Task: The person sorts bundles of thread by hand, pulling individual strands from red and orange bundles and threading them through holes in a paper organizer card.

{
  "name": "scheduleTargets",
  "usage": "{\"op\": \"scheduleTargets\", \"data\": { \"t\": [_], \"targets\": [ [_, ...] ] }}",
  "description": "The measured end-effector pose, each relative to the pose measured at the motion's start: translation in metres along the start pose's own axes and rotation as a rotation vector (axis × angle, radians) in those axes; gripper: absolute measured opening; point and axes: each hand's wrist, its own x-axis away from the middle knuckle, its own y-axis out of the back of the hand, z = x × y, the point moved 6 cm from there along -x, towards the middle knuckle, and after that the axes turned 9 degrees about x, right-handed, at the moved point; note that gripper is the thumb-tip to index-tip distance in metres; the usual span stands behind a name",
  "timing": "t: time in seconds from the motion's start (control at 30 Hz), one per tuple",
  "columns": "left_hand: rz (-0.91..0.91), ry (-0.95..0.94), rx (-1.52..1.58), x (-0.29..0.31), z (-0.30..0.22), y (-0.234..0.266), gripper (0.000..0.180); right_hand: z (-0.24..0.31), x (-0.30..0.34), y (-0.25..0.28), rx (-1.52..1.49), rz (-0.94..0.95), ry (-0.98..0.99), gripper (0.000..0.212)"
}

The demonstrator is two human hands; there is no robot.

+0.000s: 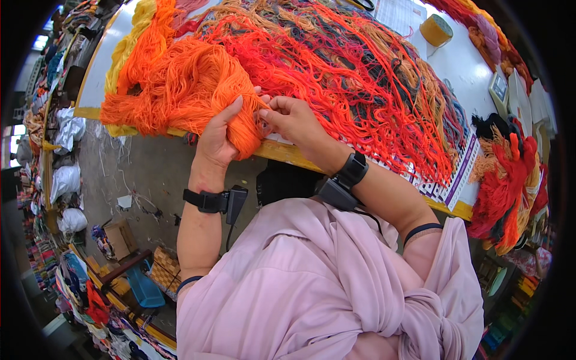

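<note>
A thick hank of orange yarn (pixel 192 78) lies at the table's near left edge, its end lifted. My left hand (pixel 221 133) is wrapped round that end from below, thumb up along the strands. Close beside it, my right hand (pixel 295 123) pinches a thin orange strand between thumb and forefinger at the hank's right side. Part of the left fingers is hidden behind the yarn. Right of my hands spreads a big tangled heap of red, orange and dark grey yarn (pixel 354 78).
The white table (pixel 462 60) has a yellow edge. Yellow yarn (pixel 125 51) lies at its left; a thread spool (pixel 436 30) and a small device with a display (pixel 498 90) are at the right. Red and black hanks (pixel 510 174) hang off the right end. A blue plastic seat (pixel 144 287) is lower left.
</note>
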Motion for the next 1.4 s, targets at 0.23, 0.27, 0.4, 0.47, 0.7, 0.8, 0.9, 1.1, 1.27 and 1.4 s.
{"op": "scheduleTargets", "data": {
  "t": [0.23,0.27,0.4,0.47,0.7,0.8,0.9,1.1,1.27,1.4],
  "targets": [
    [0.028,0.008,0.036,0.003,-0.002,-0.001,0.043,-0.008,0.001,0.01,-0.016,-0.05,-0.001,0.009],
    [0.028,0.008,0.036,0.003,-0.002,0.0,0.043,-0.008,0.001,0.01,-0.016,-0.05,-0.001,0.009],
    [0.022,-0.011,0.017,0.002,-0.003,0.0,0.043,-0.013,-0.008,0.002,0.182,-0.023,-0.03,0.012],
    [0.039,-0.008,0.001,0.001,-0.002,-0.005,0.043,-0.019,-0.011,0.004,0.196,-0.038,-0.004,0.014],
    [0.019,-0.037,0.03,0.004,-0.007,0.004,0.043,-0.007,0.004,0.006,-0.072,0.075,-0.026,0.012],
    [-0.005,-0.009,0.029,0.007,-0.006,-0.002,0.045,-0.016,0.002,0.012,-0.19,0.086,-0.039,0.014],
    [-0.079,0.067,0.008,0.008,-0.013,0.001,0.043,-0.011,0.002,0.018,-0.206,0.123,-0.024,0.016],
    [0.028,-0.012,-0.304,0.04,-0.091,0.014,0.033,0.045,0.014,0.058,0.666,0.128,0.215,0.018],
    [0.253,-0.491,0.206,0.057,-0.239,0.007,0.04,0.099,0.035,0.119,-0.364,-0.087,0.429,0.018],
    [0.063,-0.895,-0.527,0.075,-0.33,0.054,0.047,0.129,0.063,0.223,-0.865,-0.134,0.501,0.01]
  ]
}}
